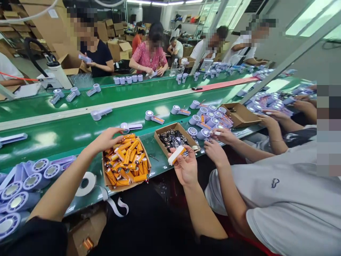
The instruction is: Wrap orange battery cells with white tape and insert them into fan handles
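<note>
My left hand (109,138) reaches over a cardboard box (106,177) full of orange-wrapped battery cells (130,153). Its fingers are stretched out and apart, the fingertips at the round end of a lilac handheld-fan housing (135,126) on the green belt; whether they touch it I cannot tell. In my right hand (186,169), held up before the table edge, is an orange battery cell (179,153) with a white strip along one side, gripped between thumb and fingers. Behind that hand stands a small cardboard box (160,143) of dark and metallic small parts.
Lilac fan housings (29,181) are heaped at the left, beside a roll of white tape (86,184). More housings (210,119) lie to the right, where a co-worker's hands (217,151) work close to mine. Several people sit across the green conveyor belt (61,131).
</note>
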The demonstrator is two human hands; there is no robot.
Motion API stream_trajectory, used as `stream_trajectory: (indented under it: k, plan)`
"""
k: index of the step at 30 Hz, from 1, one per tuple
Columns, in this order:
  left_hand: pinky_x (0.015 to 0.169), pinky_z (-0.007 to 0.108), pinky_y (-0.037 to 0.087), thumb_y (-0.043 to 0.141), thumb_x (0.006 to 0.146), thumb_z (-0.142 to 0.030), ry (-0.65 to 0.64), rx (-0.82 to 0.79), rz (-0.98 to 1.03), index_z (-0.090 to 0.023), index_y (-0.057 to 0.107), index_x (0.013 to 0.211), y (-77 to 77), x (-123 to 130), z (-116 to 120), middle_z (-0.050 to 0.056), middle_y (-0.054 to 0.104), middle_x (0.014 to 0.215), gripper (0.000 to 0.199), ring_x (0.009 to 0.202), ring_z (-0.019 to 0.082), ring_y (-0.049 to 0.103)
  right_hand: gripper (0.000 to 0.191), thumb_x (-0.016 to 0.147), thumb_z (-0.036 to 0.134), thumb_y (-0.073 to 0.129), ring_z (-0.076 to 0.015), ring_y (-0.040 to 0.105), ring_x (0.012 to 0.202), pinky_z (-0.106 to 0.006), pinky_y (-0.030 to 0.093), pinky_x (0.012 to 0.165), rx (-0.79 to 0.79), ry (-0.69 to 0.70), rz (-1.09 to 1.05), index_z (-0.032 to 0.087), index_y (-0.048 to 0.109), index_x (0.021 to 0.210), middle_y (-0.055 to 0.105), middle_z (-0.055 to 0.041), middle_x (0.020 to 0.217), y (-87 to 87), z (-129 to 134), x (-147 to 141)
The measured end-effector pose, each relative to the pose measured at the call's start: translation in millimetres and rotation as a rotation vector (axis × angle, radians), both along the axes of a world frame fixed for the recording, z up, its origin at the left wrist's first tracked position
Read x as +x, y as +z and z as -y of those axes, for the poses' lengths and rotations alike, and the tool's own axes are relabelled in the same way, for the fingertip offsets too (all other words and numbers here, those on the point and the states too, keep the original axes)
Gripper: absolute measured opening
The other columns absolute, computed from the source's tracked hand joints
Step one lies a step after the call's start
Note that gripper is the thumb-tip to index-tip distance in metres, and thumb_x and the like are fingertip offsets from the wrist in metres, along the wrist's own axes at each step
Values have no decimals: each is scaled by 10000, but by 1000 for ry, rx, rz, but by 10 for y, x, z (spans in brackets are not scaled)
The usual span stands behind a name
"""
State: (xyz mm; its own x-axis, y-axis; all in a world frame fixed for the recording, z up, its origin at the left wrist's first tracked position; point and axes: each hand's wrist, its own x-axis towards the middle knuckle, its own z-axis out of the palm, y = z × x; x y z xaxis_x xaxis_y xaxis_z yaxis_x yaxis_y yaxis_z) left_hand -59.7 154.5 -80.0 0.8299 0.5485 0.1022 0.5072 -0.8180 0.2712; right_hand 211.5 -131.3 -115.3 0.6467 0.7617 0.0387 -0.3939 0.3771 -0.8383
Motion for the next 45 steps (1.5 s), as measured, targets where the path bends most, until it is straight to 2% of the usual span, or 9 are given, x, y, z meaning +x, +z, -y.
stream_trajectory:
  k: [4, 7, 13, 20, 26, 30, 35, 39, 45]
  plan:
    - [1177, 444, 447, 421, 1072, -441, -113, 62, -364, -236, 794, 1263, 15, 841, -542, 116, 737, 1424, 467, 1263, 294, 611, 612, 713, 429, 1037, -289, 866, 855, -397, 720, 724, 10, 26, -42, 320, 635, 1161, 862, -26, 979, 39, 100, 27]
    - [1085, 469, 511, 461, 1048, -464, -109, 154, -425, -245, 805, 1234, -46, 1125, -725, 159, 692, 1483, 448, 1260, 333, 601, 594, 710, 408, 1043, -292, 864, 830, -386, 713, 708, 33, -17, -81, 303, 656, 1147, 857, -35, 954, 28, 202, 103]
    - [1010, 520, 572, 559, 971, -473, 19, 212, -589, -120, 779, 1287, -3, 1284, -1036, 289, 745, 1314, 523, 1189, 415, 709, 578, 712, 369, 1047, -278, 865, 818, -340, 697, 697, 4, -37, -116, 293, 669, 1142, 860, -45, 939, -22, 314, 185]
    - [939, 441, 613, 733, 745, -378, 73, 160, -691, -160, 848, 1096, -59, 1183, -1110, 260, 791, 1270, 429, 1178, 411, 753, 594, 712, 416, 1043, -279, 864, 792, -363, 706, 710, 0, 120, -16, 258, 655, 1133, 868, -63, 929, 57, 10, 72]
    - [925, 355, 573, 632, 844, -370, 31, 60, -622, -243, 845, 1062, 16, 1126, -1142, 128, 842, 1160, 330, 1117, 316, 768, 625, 673, 442, 1043, -232, 846, 770, -379, 711, 771, -14, 400, 281, 258, 677, 1146, 862, -34, 944, 323, -642, 113]
    - [896, 290, 526, 610, 915, -439, 36, -59, -529, -272, 825, 1103, -53, 1105, -1313, 63, 839, 1188, 331, 1103, 259, 749, 518, 808, 362, 932, -194, 824, 808, -352, 683, 851, -70, 436, 693, 269, 692, 1258, 839, 2, 950, 471, -1617, 287]
    - [905, 290, 509, 534, 1001, -438, 87, -82, -416, -268, 768, 1183, -259, 1124, -1359, 65, 817, 1239, 342, 1097, 248, 732, 432, 901, 226, 836, -205, 811, 913, -318, 610, 882, -385, 497, 1436, 227, 671, 1301, 842, -17, 960, 298, -2740, 324]
    - [940, 301, 515, 519, 1031, -407, 99, -90, -382, -265, 743, 1202, -343, 1195, -1331, 75, 810, 1234, 315, 1117, 251, 731, 379, 942, 230, 804, -233, 793, 912, -313, 547, 861, -468, 497, 1591, 217, 675, 1298, 841, -45, 958, 68, -3022, 324]
    - [1020, 341, 527, 548, 1018, -352, 129, -102, -377, -233, 733, 1281, -333, 1316, -1279, 119, 796, 1290, 343, 1208, 288, 730, 428, 1021, 315, 741, -251, 776, 981, -284, 480, 828, -575, 540, 1795, 223, 625, 1422, 846, -83, 1070, -76, -3026, 390]
